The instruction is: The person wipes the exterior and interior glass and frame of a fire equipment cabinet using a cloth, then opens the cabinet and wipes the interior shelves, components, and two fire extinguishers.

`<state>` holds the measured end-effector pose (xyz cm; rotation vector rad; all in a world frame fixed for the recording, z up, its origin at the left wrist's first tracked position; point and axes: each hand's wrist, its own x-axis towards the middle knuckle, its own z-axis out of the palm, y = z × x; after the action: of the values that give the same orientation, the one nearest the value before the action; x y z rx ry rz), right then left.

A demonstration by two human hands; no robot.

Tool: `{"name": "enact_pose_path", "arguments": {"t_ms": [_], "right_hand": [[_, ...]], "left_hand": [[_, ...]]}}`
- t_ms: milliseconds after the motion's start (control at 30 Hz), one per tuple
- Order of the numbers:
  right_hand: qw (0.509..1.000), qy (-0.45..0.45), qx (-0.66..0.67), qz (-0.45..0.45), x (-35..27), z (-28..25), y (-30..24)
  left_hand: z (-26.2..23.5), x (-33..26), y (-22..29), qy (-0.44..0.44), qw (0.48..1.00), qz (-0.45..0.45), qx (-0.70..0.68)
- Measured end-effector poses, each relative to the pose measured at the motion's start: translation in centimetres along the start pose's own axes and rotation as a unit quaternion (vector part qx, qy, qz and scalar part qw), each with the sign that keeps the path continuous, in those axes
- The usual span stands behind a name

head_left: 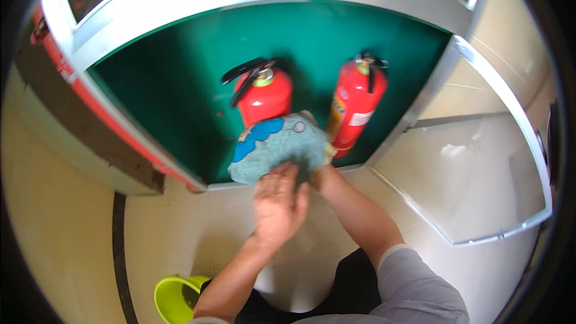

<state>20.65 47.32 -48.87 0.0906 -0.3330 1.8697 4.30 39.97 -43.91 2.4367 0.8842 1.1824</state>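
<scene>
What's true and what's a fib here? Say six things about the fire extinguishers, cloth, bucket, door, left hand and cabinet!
The left fire extinguisher and the right fire extinguisher are both red. True.
The cloth hides the bottom of the left fire extinguisher. True.
The bucket is on the right. False: the bucket is on the left.
The door on the right is shut. False: the door on the right is open.
The left hand is by the cloth. True.
The cabinet is white inside. False: the cabinet is green inside.
</scene>
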Motion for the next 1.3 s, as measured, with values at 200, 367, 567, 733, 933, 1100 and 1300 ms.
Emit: {"name": "enact_pose_path", "arguments": {"t_ms": [200, 367, 567, 733, 933, 1100, 1300], "right_hand": [[0.981, 0.11, -0.125, -0.097, -3.7, 5.2, -5.2], [0.944, 0.17, -0.176, -0.219, -7.0, 5.3, -9.7], [0.837, 0.133, -0.384, -0.366, -9.2, 6.7, -12.4], [0.873, 0.228, -0.225, -0.368, -9.5, 9.1, -12.9], [0.83, 0.236, -0.349, -0.364, -10.6, 7.1, -13.0], [0.788, 0.245, -0.437, -0.358, -10.5, 6.2, -12.9], [0.864, 0.186, -0.216, -0.415, -16.3, 6.2, -16.7]], "left_hand": [[0.5, 2.6, -0.1, 0.033, 0.984, -0.12, -0.126], [2.8, 3.7, -1.0, 0.033, 0.948, -0.164, -0.271], [4.7, 4.7, -0.6, 0.028, 0.925, -0.158, -0.345], [5.7, 7.2, 0.9, 0.001, 0.926, -0.142, -0.349], [6.5, 21.1, 8.6, 0.01, 0.991, 0.058, -0.12], [11.3, 27.9, 12.3, -0.15, 0.976, 0.011, 0.156], [11.7, 27.7, 10.8, -0.3, 0.936, 0.111, 0.145]]}}
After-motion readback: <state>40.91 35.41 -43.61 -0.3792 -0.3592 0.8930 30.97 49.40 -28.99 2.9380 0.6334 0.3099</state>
